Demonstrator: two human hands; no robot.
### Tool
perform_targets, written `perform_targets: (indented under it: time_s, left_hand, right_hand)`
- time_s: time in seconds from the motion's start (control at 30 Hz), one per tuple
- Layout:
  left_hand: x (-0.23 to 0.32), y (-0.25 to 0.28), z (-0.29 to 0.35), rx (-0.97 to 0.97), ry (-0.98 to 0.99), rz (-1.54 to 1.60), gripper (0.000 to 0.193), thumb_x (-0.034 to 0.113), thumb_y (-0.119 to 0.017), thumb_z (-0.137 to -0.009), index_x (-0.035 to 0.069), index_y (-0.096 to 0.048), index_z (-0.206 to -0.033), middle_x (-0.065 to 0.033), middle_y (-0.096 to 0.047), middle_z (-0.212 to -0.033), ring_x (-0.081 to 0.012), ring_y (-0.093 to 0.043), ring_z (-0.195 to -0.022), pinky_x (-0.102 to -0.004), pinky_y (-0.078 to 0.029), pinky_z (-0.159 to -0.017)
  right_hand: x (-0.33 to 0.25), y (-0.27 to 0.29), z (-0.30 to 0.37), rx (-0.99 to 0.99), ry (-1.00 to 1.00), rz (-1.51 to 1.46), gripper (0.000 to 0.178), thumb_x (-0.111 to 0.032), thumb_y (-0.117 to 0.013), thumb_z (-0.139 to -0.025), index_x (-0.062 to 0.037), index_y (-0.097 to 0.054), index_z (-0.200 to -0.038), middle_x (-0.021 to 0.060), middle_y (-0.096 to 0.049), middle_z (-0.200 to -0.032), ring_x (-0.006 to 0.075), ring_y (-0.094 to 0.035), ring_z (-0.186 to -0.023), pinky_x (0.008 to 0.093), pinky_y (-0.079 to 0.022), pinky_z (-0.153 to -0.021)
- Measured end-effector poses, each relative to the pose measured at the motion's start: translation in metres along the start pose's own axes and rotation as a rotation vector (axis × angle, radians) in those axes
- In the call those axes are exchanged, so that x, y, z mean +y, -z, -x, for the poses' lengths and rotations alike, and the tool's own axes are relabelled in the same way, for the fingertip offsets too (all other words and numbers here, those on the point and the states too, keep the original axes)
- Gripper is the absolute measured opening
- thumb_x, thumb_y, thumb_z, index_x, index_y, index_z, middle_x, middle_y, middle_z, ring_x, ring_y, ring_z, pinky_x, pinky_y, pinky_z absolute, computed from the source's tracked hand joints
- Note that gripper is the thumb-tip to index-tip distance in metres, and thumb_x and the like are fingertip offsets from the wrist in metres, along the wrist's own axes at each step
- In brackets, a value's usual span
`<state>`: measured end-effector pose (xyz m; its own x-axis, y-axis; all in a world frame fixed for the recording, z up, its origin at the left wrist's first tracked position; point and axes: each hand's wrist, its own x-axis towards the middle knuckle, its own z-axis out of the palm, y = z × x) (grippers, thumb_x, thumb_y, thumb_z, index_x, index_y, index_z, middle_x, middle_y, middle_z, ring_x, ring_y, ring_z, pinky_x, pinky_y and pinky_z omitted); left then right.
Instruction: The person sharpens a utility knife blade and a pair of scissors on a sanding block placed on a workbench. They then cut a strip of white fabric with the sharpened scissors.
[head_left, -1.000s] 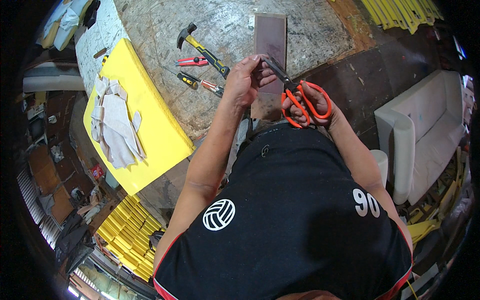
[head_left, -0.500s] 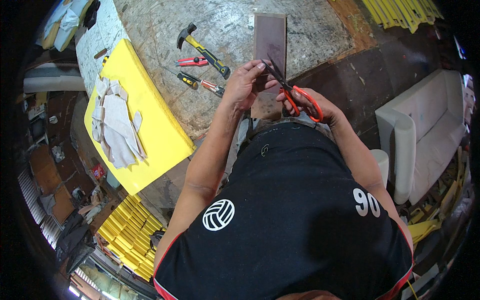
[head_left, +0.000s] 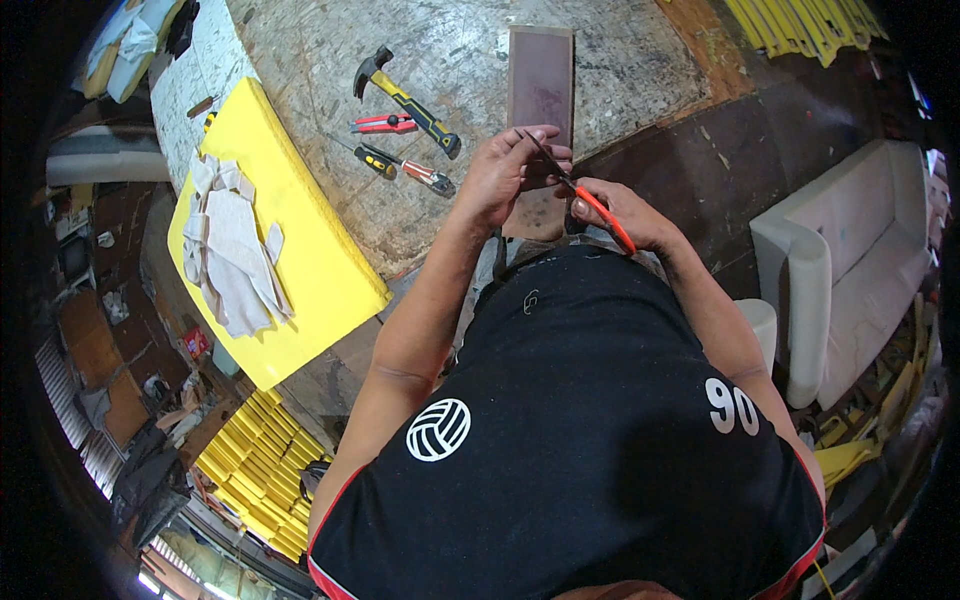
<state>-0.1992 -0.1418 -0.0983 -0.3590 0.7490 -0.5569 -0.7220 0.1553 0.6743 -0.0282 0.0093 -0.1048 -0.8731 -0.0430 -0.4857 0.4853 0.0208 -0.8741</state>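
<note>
A pair of scissors [head_left: 604,215] with orange handles and dark blades is in my right hand [head_left: 632,212], its fingers wrapped round the handles. The scissors are turned nearly edge-on, their blades pointing up and left. My left hand [head_left: 500,178] is closed about the blades, thumb on the near side and fingers behind; its exact contact is partly hidden. Just beyond both hands lies a long flat block [head_left: 541,75] with a purplish-brown face and a pale edge. Its near end is covered by my left fingers.
On the worn worktop [head_left: 310,60] left of my hands lie a claw hammer [head_left: 418,112], a red utility knife [head_left: 385,124] and two screwdrivers [head_left: 400,165]. Farther left, pale gloves [head_left: 235,250] rest on a yellow foam sheet [head_left: 330,300]. A beige sofa [head_left: 850,260] stands at right.
The scissors have rolled from showing both handle loops to nearly edge-on. My left hand has shifted slightly right and down, its fingers now farther along the blades.
</note>
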Motion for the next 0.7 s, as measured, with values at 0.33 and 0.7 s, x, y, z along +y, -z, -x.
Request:
perform_targets:
  time_s: [0.33, 0.7]
  left_hand:
    - [0.007, 0.005, 0.004, -0.076, -0.008, 0.018, 0.043, 0.023, -0.046, -0.106, -0.003, -0.051, -0.141, -0.0233, -0.067, -0.121, -0.0296, -0.069, -0.107, -0.0388, -0.058, -0.091]
    - [0.003, 0.013, 0.003, -0.109, -0.011, 0.057, 0.050, 0.028, -0.038, -0.107, -0.003, -0.047, -0.145, -0.0258, -0.065, -0.126, -0.0334, -0.067, -0.112, -0.0447, -0.054, -0.098]
  right_hand:
    - [0.001, -0.004, -0.002, 0.047, 0.025, -0.052, 0.049, -0.048, -0.067, -0.097, -0.0012, -0.064, -0.111, 0.0014, -0.060, -0.092, 0.0103, -0.051, -0.086, 0.0287, -0.045, -0.079]
    - [-0.005, -0.005, -0.003, 0.047, 0.015, -0.001, 0.046, -0.045, -0.069, -0.097, -0.0004, -0.064, -0.108, 0.0018, -0.060, -0.090, 0.0109, -0.051, -0.086, 0.0297, -0.045, -0.078]
